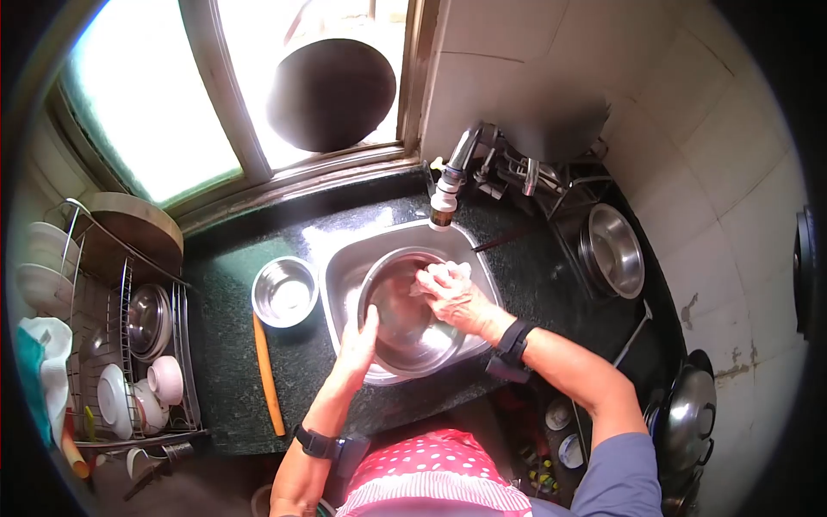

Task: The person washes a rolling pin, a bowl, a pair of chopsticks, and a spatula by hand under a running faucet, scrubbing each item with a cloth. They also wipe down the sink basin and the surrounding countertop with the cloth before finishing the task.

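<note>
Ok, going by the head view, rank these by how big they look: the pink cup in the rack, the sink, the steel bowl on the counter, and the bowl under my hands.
1. Sink
2. Bowl under your hands
3. Steel bowl on the counter
4. Pink cup

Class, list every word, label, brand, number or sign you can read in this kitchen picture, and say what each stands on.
None: no text can be read anywhere here.
Metal bowl in the hands: no lettering can be made out.
White fitting on the tap: too small and blurred to tell whether it is marked.
Left wrist strap and right wrist strap: no readable marking.
</note>
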Demonstrator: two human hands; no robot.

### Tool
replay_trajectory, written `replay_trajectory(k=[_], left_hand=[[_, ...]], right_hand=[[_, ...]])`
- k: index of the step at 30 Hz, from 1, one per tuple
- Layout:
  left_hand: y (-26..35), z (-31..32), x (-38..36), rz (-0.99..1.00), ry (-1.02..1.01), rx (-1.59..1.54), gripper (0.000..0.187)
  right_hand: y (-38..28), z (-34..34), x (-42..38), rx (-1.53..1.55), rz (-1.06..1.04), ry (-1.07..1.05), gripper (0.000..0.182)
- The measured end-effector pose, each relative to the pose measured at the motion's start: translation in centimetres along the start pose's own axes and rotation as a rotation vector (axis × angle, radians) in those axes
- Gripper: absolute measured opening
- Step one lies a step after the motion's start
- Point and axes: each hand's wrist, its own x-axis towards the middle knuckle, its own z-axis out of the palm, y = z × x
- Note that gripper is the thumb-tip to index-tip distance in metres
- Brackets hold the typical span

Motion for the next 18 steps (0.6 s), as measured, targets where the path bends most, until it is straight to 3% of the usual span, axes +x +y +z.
replay_trajectory(k=[1,2,3,5,6,7,8,9,11,13,14,15,16,18], left_hand=[[1.2,0.3,-0.1,0.038,0.014,-0.179,0.063],[0.9,0.4,0.1,0.042,0.056,-0.163,0.058],[0.4,0.7,0.7,0.013,0.096,-0.133,0.059],[-1.2,2.0,1.6,-0.112,0.222,-0.035,0.061],[-0.2,3.4,0.9,-0.075,0.223,-0.326,0.059],[-2.3,3.6,1.5,-0.138,0.206,-0.391,0.055],[-4.3,3.8,2.2,-0.207,0.191,-0.454,0.053],[-3.7,4.3,2.1,-0.127,0.231,-0.488,0.044],[-3.4,4.2,2.2,-0.164,0.256,-0.522,0.044],[-4.7,3.3,2.6,-0.134,0.26,-0.518,0.048],[-3.7,2.6,2.1,-0.132,0.203,-0.508,0.053],[-4.0,2.0,1.8,-0.156,0.16,-0.435,0.054],[-4.3,1.5,1.4,-0.178,0.119,-0.36,0.055],[-5.2,1.9,0.9,-0.279,0.096,-0.368,0.057]], right_hand=[[-0.7,0.0,0.0,0.01,0.07,0.043,0.031],[-1.8,0.0,0.1,0.022,0.141,0.091,0.028],[-3.8,-0.4,0.0,0.258,0.334,0.034,0.027],[-7.1,1.0,-0.3,0.596,0.49,-0.001,0.031],[-8.3,1.8,0.3,0.834,0.617,-0.053,0.03],[-9.6,2.5,1.3,0.87,0.655,0.13,0.025],[-10.1,0.8,2.8,0.911,0.782,0.148,0.023],[-9.8,1.2,2.5,0.936,0.773,0.197,0.023],[-9.5,1.9,1.2,0.962,0.764,0.242,0.024],[-7.5,1.3,-2.3,0.723,0.488,-0.012,0.026],[-5.9,0.8,-3.8,0.543,0.365,0.035,0.027],[-4.2,-1.6,-3.3,0.396,0.313,0.076,0.028],[-2.2,-1.2,-4.2,0.252,0.252,-0.059,0.029],[0.4,-1.0,-3.5,0.213,0.267,-0.019,0.026]])
